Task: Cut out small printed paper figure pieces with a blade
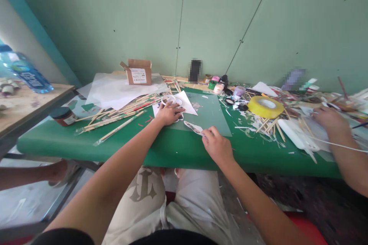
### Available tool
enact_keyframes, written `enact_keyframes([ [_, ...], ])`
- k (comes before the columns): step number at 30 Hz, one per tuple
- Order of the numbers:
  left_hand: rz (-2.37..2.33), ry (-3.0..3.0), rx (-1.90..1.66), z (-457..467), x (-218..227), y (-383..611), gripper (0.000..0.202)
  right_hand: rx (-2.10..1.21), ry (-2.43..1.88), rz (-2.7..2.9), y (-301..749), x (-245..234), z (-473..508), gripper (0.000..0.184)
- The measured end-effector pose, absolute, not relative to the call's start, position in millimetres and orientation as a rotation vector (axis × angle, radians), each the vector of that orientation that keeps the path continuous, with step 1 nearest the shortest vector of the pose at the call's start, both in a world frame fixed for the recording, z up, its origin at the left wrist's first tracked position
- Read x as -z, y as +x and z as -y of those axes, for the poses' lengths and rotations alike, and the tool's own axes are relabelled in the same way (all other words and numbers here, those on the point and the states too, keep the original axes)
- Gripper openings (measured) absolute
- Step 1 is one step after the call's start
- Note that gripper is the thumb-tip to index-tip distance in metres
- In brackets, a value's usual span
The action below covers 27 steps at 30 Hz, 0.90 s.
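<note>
My left hand point(169, 114) lies palm down on the table with its fingers spread. Under and just beyond its fingers show white loops point(169, 100), perhaps scissor handles; the rest of that object is hidden. A sheet of white paper point(188, 104) lies beside these fingers. Between the closed fingers of my right hand point(217, 146) is a small paper cutout point(194, 127) with a white border and a printed middle. The cutout points up and left, towards my left hand, without touching it. A translucent sheet point(215, 116) lies beyond my right hand.
Wooden sticks point(123, 116) and a brown jar point(63, 116) lie left on the green tabletop point(126, 147). A cardboard box point(139, 72) stands behind. Rightward are paint pots point(218, 88), yellow tape point(266, 107), a glue gun point(299, 136) and another person's hand point(330, 118).
</note>
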<state>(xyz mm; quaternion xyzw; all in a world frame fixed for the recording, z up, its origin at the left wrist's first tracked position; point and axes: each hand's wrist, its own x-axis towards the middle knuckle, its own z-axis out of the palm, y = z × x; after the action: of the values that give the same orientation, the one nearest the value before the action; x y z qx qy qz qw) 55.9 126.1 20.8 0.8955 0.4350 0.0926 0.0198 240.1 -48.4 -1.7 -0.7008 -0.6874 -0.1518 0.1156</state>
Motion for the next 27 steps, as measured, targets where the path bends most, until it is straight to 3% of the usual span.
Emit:
enact_keyframes([
  [7, -1.297, 2.816, -0.357, -128, -28, 63, 0.039, 0.485, -1.952, 1.844, 266, 6, 50, 0.029],
  [15, -0.676, 2.965, -0.080, -104, -46, 39, 0.037, 0.548, -1.728, 1.652, 292, -14, 55, 0.025],
  [23, -0.735, 2.958, -0.118, -121, -44, 62, 0.033, 0.637, -1.534, 1.724, 276, -32, 57, 0.017],
  [27, -0.653, 2.928, -0.040, -120, -45, 58, 0.043, 0.663, -1.450, 1.805, 276, -29, 63, 0.020],
])
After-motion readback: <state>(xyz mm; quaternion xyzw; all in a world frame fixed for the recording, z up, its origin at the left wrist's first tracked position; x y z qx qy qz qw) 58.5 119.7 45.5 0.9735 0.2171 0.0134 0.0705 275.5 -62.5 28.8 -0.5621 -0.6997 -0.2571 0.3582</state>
